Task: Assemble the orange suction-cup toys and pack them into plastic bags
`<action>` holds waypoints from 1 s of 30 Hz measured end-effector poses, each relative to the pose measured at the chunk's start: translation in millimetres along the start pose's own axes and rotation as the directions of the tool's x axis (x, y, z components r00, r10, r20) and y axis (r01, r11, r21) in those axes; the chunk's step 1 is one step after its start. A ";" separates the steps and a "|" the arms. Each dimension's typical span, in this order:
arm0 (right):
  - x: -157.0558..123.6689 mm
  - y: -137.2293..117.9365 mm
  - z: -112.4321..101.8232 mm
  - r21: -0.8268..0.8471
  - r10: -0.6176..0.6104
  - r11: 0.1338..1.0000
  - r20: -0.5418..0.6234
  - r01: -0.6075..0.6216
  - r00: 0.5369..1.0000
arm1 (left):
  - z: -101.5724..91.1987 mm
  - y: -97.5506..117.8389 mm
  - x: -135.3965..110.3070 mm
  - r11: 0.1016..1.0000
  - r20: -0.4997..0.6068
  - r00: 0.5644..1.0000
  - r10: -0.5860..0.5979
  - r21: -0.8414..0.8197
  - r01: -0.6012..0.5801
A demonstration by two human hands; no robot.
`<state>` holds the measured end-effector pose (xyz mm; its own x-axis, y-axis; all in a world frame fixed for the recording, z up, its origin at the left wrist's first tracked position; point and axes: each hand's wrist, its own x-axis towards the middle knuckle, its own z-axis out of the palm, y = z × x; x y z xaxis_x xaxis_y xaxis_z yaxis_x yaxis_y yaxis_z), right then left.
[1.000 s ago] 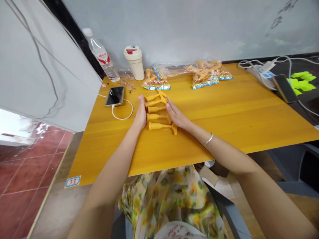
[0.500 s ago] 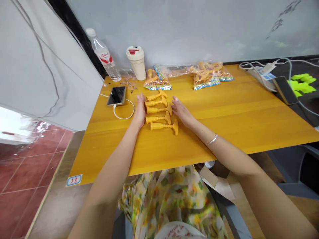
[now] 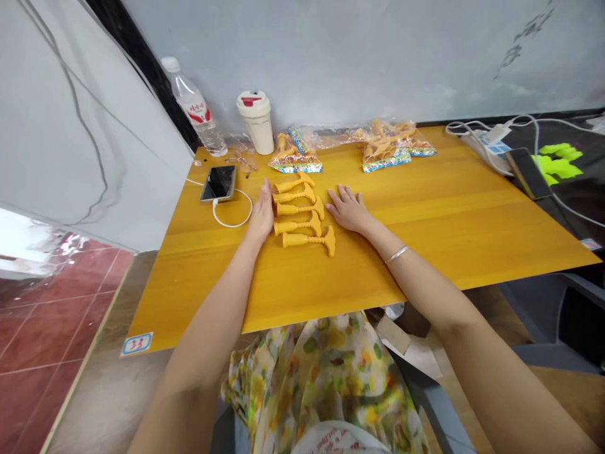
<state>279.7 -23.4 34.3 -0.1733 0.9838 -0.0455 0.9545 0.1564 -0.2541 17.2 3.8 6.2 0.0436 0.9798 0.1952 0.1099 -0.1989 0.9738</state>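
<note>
Several yellow-orange plastic toy hammers lie in a column on the wooden-topped table, handles to the left and heads to the right. The nearest hammer sits a little further right than the others. My left hand stands on its edge beside the handle ends, fingers straight and pointing away from me; it holds nothing. To the right of the heads, my right hand rests palm down with its fingers spread, apart from the hammers and holding nothing.
Clear bags of more yellow-orange pieces lie along the back. A cream cup, a water bottle, glasses and a cabled phone stand or lie at back left. At right are a power strip, another phone and neon pieces.
My right hand has turned from its edge to palm down, its fingers spreading on the table. My left hand and the hammers keep their places; the view has shifted slightly.
</note>
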 end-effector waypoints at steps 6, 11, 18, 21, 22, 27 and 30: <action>1.8 -0.1 2.4 0.021 -0.005 1.000 -0.016 0.006 1.000 | 2.8 8.2 -3.2 0.999 0.000 1.000 -0.013 0.032 0.013; -1.6 -3.9 -2.5 -0.011 0.005 1.000 0.009 -0.005 1.000 | 1.3 8.6 -5.2 0.996 -0.032 0.999 -0.011 0.088 0.014; 1.5 -1.0 -3.8 0.002 -0.011 1.000 0.006 0.011 1.000 | 1.8 1.9 -3.4 0.998 -0.068 0.998 0.012 0.070 -0.007; 10.5 5.8 -0.7 0.019 -0.047 0.999 -0.051 0.048 0.998 | 2.2 2.8 -4.2 0.998 -0.078 0.997 0.006 0.066 -0.001; 14.8 8.3 0.2 0.022 -0.056 0.998 -0.077 0.058 0.995 | 2.2 3.8 -4.9 0.998 -0.081 0.997 0.003 0.066 0.002; 42.8 19.5 -1.9 0.146 -0.029 0.987 -0.224 0.063 0.974 | 3.2 10.9 -8.5 0.995 -0.093 0.996 -0.004 0.100 0.013; 64.6 24.5 -6.9 0.359 0.022 0.930 -0.274 0.081 0.961 | 3.9 12.7 -9.1 0.991 -0.087 0.996 -0.003 0.130 0.014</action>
<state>293.5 44.6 31.8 -0.0793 0.9733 0.2155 0.7862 0.1939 -0.5867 22.1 -7.7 16.4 -0.0433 0.9784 0.2019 0.2385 -0.1862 0.9531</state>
